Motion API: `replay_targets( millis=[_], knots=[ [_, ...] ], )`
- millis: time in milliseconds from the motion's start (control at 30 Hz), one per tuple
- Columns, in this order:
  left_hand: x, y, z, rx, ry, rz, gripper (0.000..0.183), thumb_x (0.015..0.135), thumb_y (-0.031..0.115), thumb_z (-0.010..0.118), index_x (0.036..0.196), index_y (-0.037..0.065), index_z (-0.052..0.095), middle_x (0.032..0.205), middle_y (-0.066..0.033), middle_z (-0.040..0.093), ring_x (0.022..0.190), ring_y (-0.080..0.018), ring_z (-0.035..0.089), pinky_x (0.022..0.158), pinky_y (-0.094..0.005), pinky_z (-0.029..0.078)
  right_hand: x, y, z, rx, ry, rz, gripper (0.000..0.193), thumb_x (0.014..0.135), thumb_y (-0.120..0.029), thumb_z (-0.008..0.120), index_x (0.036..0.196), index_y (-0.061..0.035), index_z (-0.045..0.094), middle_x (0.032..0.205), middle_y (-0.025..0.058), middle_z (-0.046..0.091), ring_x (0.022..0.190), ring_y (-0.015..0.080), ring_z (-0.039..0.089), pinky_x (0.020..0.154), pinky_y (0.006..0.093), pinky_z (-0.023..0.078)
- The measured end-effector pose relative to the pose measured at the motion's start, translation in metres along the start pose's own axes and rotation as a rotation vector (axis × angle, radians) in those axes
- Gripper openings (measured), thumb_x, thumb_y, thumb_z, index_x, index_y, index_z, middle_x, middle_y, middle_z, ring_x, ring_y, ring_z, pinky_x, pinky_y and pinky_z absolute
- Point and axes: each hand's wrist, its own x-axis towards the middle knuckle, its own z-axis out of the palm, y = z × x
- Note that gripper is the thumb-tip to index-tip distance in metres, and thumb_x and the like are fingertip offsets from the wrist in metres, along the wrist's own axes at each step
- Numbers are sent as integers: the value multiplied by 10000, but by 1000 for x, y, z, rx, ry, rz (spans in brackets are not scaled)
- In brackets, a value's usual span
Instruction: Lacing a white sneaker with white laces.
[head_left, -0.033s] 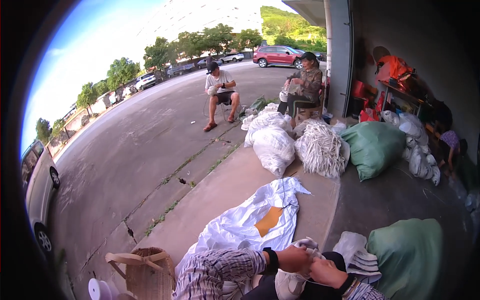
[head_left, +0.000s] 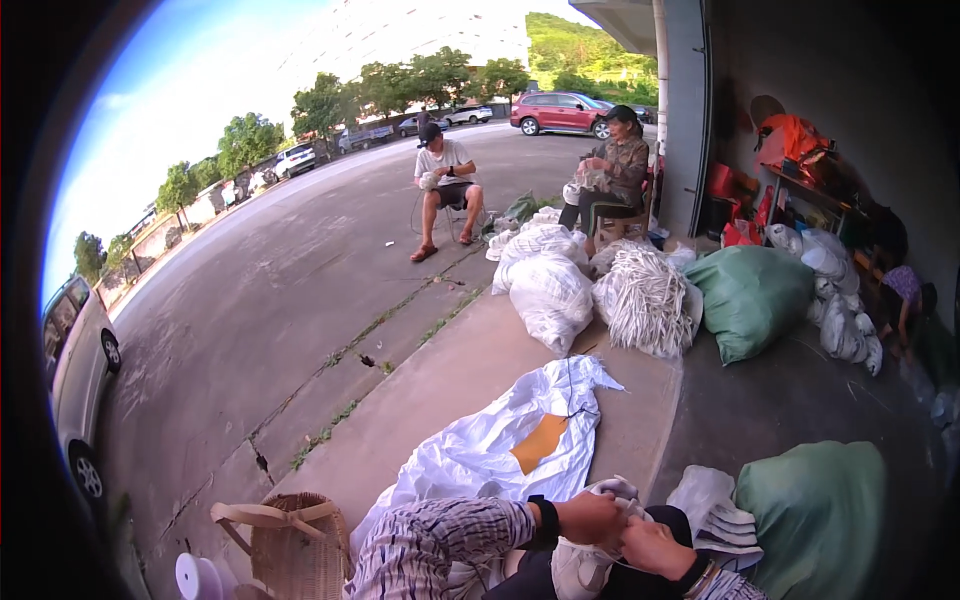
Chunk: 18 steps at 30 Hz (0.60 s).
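A pale beige shoe (head_left: 578, 568) rests on my lap, over dark trousers. My left hand (head_left: 590, 518) reaches in from the left, in a striped sleeve with a black wristband, its fingers closed at the shoe's upper part. Close against it, my right hand (head_left: 650, 547) is pinched shut over the same spot. Whatever the right fingertips hold is too small to make out. Just right of my hands lie several white shoe pieces with dark edges (head_left: 728, 535), partly in clear plastic.
A white woven sack (head_left: 450, 455) with an orange patch (head_left: 540, 444) is spread ahead. A wicker basket (head_left: 295, 560) and white spool (head_left: 197, 578) stand left, a green sack (head_left: 815, 515) right. Stuffed bags (head_left: 550, 300) lie farther off, near two seated people (head_left: 447, 165).
The whole view has shifted very slightly. My hands stay together at the shoe, with no clear change in their hold.
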Motion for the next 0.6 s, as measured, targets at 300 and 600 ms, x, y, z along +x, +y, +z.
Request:
replay_targets(
  millis=[300,600],
  knots=[
    [5,-16,50,-1128,591,-173,223,980,251,613,984,35,672,951,-1,579,875,-101,544,792,-271,455,-3,27,-14,1525,159,119,171,972,-182,575,1053,-33,599,777,67,647,658,111,651,595,242,529],
    [-1,-11,54,-1224,674,-69,164,965,231,634,969,74,678,975,-12,596,957,-124,544,895,-296,427,5,-8,14,1457,170,78,123,929,-105,629,998,-6,608,750,34,615,557,78,576,530,232,509]
  ],
)
